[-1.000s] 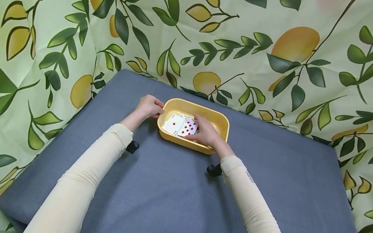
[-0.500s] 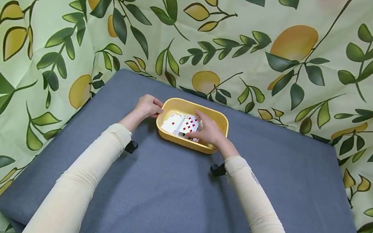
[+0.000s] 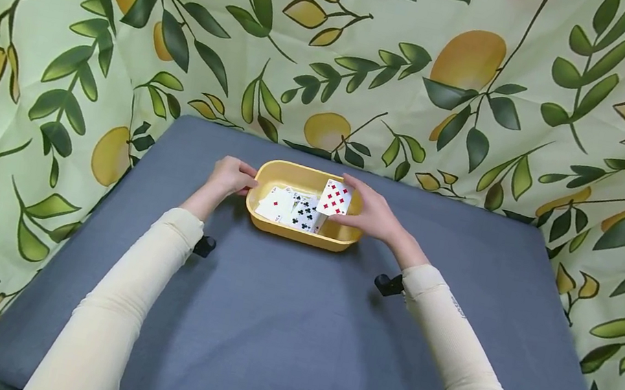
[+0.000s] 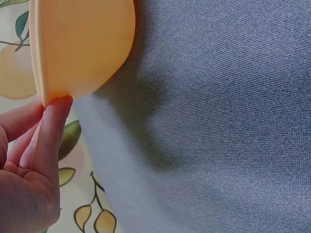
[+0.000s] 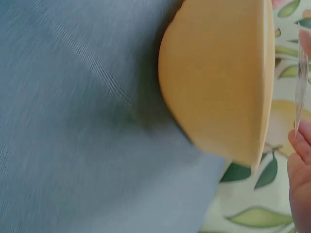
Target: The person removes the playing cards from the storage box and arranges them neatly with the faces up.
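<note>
A yellow oval tub (image 3: pixel 299 237) stands near the back of the table. My left hand (image 3: pixel 230 177) pinches its left rim; the left wrist view shows thumb and fingers (image 4: pixel 53 121) on either side of the edge. Over the tub's right half, my right hand (image 3: pixel 376 215) holds a playing card (image 3: pixel 335 197) with red diamonds by its edges. That card (image 5: pixel 301 90) appears edge-on in the right wrist view, above the rim. Inside the tub lie an ace of diamonds (image 3: pixel 275 204) and a clubs card (image 3: pixel 303 214), with other white cards partly hidden beneath.
The table (image 3: pixel 276 328) has a blue-grey cloth cover. A leaf-and-fruit patterned fabric (image 3: pixel 340 39) hangs close behind and to both sides. Black wrist mounts (image 3: pixel 388 285) sit below each wrist.
My right hand has lifted the diamonds card up and to the right from the pile, uncovering the clubs card. My left hand stays on the rim. The head view has shifted slightly right.
</note>
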`<state>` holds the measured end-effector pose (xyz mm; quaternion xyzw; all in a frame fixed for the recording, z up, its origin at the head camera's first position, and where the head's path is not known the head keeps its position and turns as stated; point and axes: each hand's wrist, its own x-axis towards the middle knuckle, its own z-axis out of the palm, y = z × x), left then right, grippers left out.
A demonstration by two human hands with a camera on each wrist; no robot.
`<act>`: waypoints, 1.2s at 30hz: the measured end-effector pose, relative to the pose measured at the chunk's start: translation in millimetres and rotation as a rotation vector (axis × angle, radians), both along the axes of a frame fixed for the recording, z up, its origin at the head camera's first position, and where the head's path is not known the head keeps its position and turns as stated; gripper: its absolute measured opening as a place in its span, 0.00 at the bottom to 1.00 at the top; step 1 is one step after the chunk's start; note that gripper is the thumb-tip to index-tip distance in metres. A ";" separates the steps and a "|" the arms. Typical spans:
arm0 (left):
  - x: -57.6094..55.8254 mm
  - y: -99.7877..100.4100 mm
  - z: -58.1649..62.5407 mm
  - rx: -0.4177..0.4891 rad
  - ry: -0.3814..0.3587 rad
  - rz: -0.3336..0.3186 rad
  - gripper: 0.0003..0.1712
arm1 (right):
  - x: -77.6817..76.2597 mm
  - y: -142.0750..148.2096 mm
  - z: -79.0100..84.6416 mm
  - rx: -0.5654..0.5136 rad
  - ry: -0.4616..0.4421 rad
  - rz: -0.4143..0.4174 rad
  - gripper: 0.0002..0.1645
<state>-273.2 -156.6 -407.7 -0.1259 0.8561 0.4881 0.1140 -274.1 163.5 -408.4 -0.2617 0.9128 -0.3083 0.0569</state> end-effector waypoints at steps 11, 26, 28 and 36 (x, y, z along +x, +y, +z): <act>4.2 -9.3 7.2 -0.016 -0.009 0.014 0.20 | 2.7 52.2 8.7 -0.049 0.007 -0.014 0.55; 7.6 -13.1 11.2 0.007 -0.017 0.011 0.21 | 10.5 102.8 -22.4 -0.009 -0.056 -0.035 0.51; 7.4 -11.2 10.0 0.014 -0.024 0.014 0.21 | 10.3 104.7 -29.9 -0.006 -0.074 -0.032 0.51; 7.8 0.7 3.5 0.036 -0.028 -0.025 0.22 | 10.6 109.3 -51.7 -0.011 -0.121 0.031 0.50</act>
